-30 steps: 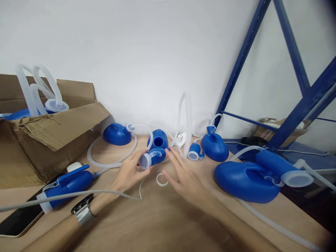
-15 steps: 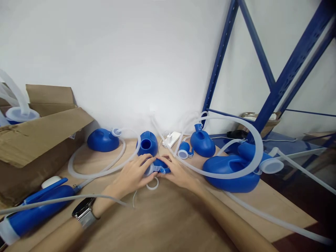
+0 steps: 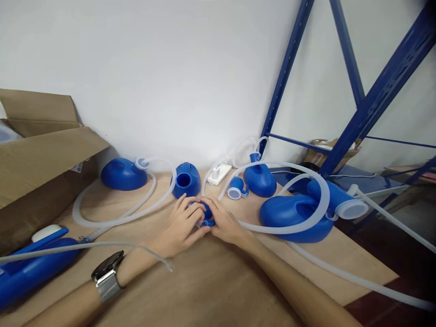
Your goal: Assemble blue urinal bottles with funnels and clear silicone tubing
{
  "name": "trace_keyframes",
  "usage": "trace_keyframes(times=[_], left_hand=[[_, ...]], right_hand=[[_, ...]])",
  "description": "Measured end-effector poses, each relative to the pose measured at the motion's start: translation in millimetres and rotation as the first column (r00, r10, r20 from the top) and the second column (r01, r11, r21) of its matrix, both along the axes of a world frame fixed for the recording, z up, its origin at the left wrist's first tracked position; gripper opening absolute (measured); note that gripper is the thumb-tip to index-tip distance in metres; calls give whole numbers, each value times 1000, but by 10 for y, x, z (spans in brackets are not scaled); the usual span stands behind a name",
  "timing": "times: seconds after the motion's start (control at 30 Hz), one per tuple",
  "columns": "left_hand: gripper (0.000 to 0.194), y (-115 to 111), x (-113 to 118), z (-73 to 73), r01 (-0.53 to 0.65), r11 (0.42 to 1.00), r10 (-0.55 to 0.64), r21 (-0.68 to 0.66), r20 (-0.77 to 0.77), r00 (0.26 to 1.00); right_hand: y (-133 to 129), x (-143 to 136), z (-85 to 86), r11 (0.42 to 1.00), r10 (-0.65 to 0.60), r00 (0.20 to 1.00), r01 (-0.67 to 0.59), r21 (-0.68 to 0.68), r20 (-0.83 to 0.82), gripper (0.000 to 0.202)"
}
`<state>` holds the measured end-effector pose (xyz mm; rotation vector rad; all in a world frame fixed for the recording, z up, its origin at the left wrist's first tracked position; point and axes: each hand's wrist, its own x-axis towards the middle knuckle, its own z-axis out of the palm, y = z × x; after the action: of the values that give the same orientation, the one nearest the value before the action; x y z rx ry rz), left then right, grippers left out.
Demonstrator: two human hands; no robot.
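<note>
Both hands meet at the middle of the table around a small blue plastic urinal funnel (image 3: pixel 206 211) with a hinged clear lid. My left hand (image 3: pixel 182 225) wraps its fingers over the left side, hiding most of the lid. From the right, my right hand (image 3: pixel 225 222) grips the blue body with its fingers curled round it. Just behind the hands stands a blue urinal bottle (image 3: pixel 191 177) with its round mouth uncovered. A similar blue funnel with a whitish lid (image 3: pixel 234 193) lies to the right of them.
Blue bottles with pale hoses stand at back left (image 3: pixel 122 175), back right (image 3: pixel 260 180) and right (image 3: pixel 293 215). A long blue bottle (image 3: pixel 44 263) lies front left by a cardboard box (image 3: pixel 44 159). A white power strip (image 3: pixel 221 174) sits near the wall; a blue rack (image 3: pixel 286 68) rises right.
My left hand has closed further over the funnel, covering the lid that showed before. The small loop of thin tube below the hands is out of sight. The whole view has shifted slightly.
</note>
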<state>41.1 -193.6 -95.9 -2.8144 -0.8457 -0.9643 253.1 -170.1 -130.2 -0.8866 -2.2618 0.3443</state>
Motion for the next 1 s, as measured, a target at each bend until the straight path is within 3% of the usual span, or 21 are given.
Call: trace_keyframes(times=[0.13,0.23,0.37,0.47,0.63,0.73,0.8,0.9,1.0], left_hand=[[20,-18,34,-12,-13,1000,11,-27,-73,997],[22,-3,-14,45,45,986,-61,-161,-94,994],[25,23,-99,230,182,923,-203,-338,-27,979],[33,36,-127,323,249,859,-229,-448,100,968],[51,20,-122,311,328,734,-161,-595,316,935],[57,28,-163,365,436,654,-19,-618,563,826],[57,53,-227,453,456,656,62,-602,645,762],[49,93,-326,563,317,677,16,-664,444,896],[43,121,-342,509,118,694,-39,-710,127,991]], right_hand=[[3,-17,-4,1000,-14,999,14,5,30,73],[32,23,-3,1000,25,997,-25,5,80,74],[61,76,29,998,53,994,-57,37,95,65],[58,73,76,997,32,997,-36,70,64,59],[35,129,149,994,17,992,-30,109,122,58],[40,246,189,993,13,994,-26,114,113,59],[51,319,223,992,6,998,-14,127,63,59],[65,371,266,989,-10,1000,11,149,-5,59],[72,360,253,990,-30,998,38,139,-57,58]])
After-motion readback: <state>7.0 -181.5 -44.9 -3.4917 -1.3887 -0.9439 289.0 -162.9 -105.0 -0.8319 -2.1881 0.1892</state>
